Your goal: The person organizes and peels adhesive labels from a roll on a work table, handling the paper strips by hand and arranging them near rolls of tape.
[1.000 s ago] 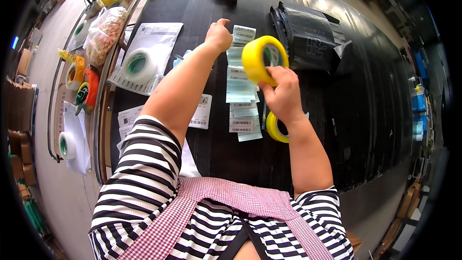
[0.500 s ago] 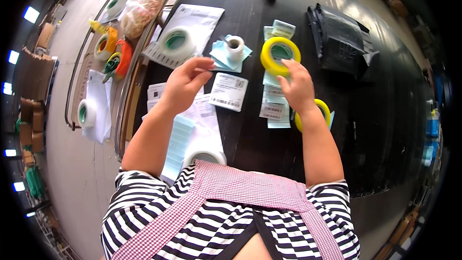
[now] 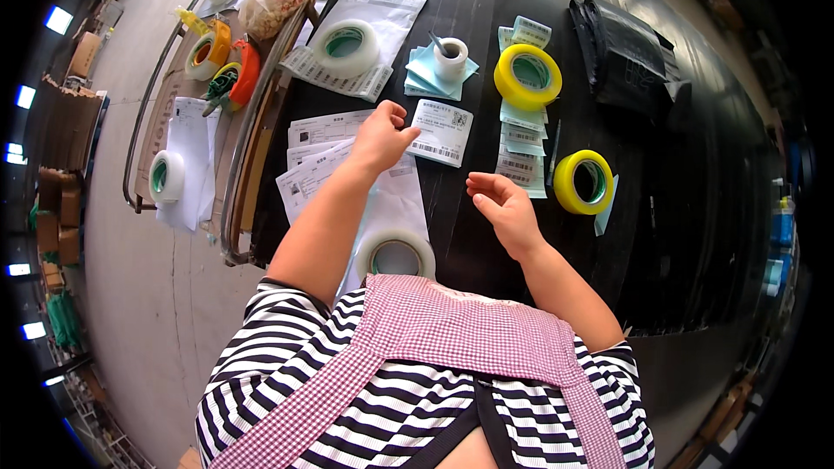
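My left hand (image 3: pixel 382 137) is at the left edge of a white printed label stack (image 3: pixel 440 128). Its fingers are bent, with a gap between thumb and forefinger and nothing seen between them. Whether the hand touches the labels I cannot tell. Below and right of that stack my right hand (image 3: pixel 506 210) hovers over the black table, fingers loosely bent, thumb apart, holding nothing. Printed paper sheets (image 3: pixel 326 128) lie under and beside my left forearm. Beyond my right hand, a yellow tape roll (image 3: pixel 501 89) rests on a row of pale blue-backed labels (image 3: pixel 523 141).
A small white roll (image 3: pixel 449 69) stands on light blue slips. Clear tape rolls (image 3: pixel 334 65) lie on papers at left, another (image 3: pixel 417 245) near my apron. A second yellow roll (image 3: pixel 558 184) is at right, black plastic bags (image 3: pixel 630 52) beyond. A metal-framed cart (image 3: pixel 233 208) adjoins the table.
My right hand has come away from the yellow tape roll, nearer to me. My left hand has moved closer to the label stack. The whole view has shifted slightly.
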The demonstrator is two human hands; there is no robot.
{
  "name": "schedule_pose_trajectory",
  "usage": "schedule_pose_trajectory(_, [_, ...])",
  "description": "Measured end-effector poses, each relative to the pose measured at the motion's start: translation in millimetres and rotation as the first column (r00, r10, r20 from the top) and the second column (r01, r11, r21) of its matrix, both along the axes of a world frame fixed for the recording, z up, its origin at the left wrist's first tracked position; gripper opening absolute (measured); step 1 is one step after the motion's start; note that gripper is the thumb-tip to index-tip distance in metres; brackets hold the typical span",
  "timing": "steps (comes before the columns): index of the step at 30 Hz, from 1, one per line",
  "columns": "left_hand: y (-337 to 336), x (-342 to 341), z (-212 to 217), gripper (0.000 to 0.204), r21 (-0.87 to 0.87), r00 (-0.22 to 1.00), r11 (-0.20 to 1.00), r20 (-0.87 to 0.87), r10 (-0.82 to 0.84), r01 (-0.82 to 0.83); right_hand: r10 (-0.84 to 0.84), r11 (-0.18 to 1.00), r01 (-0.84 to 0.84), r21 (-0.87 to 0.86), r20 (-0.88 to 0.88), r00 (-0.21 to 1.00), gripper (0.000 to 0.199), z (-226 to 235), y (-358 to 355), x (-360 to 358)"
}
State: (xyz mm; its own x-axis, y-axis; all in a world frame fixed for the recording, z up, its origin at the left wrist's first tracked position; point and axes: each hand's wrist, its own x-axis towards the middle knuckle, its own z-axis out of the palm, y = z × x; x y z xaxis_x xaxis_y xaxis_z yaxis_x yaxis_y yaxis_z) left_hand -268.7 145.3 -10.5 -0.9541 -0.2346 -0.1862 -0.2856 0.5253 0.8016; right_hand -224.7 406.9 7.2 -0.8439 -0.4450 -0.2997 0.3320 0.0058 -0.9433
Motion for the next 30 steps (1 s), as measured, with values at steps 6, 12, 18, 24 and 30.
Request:
schedule_pose_trajectory(6, [24, -6, -12, 0.068, -0.193, 0.999, 0.981, -0.031, -0.009, 0.002, -0.04, 0.999, 0.039, 0.023, 0.035, 0.999, 0.039, -15, -5, 3])
schedule_pose_trajectory(12, [64, 9, 3, 0.076, 0.083, 0.99, 0.996, -0.144, -0.008, 0.02, -0.064, 0.997, 0.069, -0.035, 0.118, 0.991, 0.046, -17, -4, -2])
schedule_pose_trajectory(18, [54, 33, 31, 0.053, 0.337, 0.993, 0.936, -0.084, -0.078, 0.102, -0.279, 0.955, 0.279, 0.098, -0.011, 0.96, 0.035, -16, -9, 3])
schedule_pose_trajectory(24, [59, 40, 25, 0.043, 0.687, 0.98, 0.702, -0.077, -0.183, 0.185, -0.287, 0.957, 0.283, -0.061, -0.069, 0.955, 0.023, 7, -13, -9])
schedule_pose_trajectory(30, [43, 32, 20, 0.02, 0.574, 0.994, 0.812, -0.068, -0.083, 0.107, -0.397, 0.911, 0.396, -0.115, 0.018, 0.918, 0.014, 2, 30, -12])
